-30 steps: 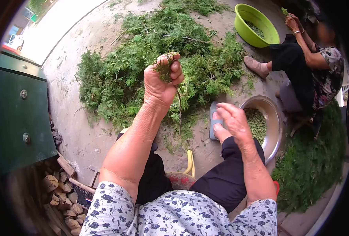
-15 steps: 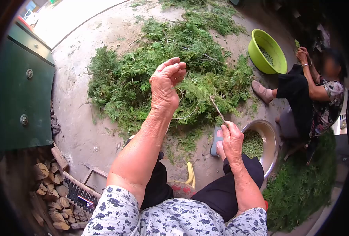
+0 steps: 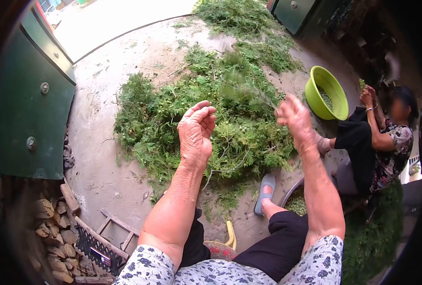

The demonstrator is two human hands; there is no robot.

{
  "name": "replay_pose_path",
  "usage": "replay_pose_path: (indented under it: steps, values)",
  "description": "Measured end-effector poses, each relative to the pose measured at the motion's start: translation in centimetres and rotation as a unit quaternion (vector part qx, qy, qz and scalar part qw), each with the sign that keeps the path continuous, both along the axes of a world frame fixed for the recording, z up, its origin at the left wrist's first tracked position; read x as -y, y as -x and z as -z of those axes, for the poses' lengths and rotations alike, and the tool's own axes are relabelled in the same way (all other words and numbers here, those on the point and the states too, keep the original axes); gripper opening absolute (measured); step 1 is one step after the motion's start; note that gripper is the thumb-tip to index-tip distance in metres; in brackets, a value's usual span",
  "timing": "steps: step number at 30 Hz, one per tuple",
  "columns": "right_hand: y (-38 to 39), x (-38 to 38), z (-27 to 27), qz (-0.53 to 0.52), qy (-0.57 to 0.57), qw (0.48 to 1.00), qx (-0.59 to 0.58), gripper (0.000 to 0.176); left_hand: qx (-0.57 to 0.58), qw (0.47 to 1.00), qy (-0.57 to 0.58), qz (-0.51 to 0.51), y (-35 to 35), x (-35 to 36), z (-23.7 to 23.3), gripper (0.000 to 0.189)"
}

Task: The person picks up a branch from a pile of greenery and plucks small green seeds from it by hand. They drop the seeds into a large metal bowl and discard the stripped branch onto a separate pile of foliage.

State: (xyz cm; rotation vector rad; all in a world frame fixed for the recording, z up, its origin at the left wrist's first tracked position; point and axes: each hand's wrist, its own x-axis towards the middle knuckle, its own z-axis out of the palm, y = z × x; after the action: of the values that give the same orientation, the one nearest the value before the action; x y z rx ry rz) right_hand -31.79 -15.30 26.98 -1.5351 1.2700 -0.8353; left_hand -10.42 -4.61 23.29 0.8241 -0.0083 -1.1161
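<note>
My left hand (image 3: 195,131) is raised over the near side of a heap of green conifer branches (image 3: 147,114). Its fingers are curled with the thumb against them, and whatever they hold is hidden. Out to the right, my right hand (image 3: 296,122) reaches over the heap's right edge, its fingers stretched and slightly blurred. Just beyond those fingertips, a motion-blurred conifer sprig (image 3: 242,88) is over the heap, its stem end close to the fingers but apparently free of them. Below my right forearm a metal basin (image 3: 292,190) holds small green cones (image 3: 296,204), partly hidden by the arm.
A co-worker (image 3: 379,137) sits at the right, holding a sprig (image 3: 362,84), beside a lime-green tub (image 3: 312,90) with cones inside. Split firewood (image 3: 54,237) and a black crate (image 3: 94,249) lie at lower left. A green metal door (image 3: 35,109) stands left.
My right hand has swung forward and up from beside the basin, its fingers opening as the sprig moves away over the heap. My left hand keeps its curled shape. The view has tilted up.
</note>
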Motion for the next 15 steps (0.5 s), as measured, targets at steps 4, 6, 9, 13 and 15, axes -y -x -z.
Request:
replay_pose_path:
  steps: [4,6,9,13,15]
  values:
    - [-3.8,3.7,-3.5,0.039,0.122,0.975,0.179,0.053,0.001,1.0,-0.017,-0.027,-0.9,-0.1,-0.2,0.017]
    - [-4.3,1.9,-1.2,-0.037,0.068,0.987,0.14,0.038,0.009,0.999,0.005,-0.031,-1.7,-0.1,0.4,0.016]
    - [-3.0,-1.5,5.9,-0.013,-0.038,0.995,0.093,0.023,0.003,0.999,0.007,-0.051,-2.2,-0.2,0.6,0.016]
    - [0.4,-5.7,17.2,0.058,-0.198,0.978,-0.011,0.023,0.003,0.999,-0.001,-0.045,-2.7,-0.1,0.6,0.016]
    - [1.3,-8.2,22.5,0.074,-0.279,0.957,0.006,0.023,0.008,0.999,-0.012,-0.043,-2.7,-0.2,0.5,0.015]
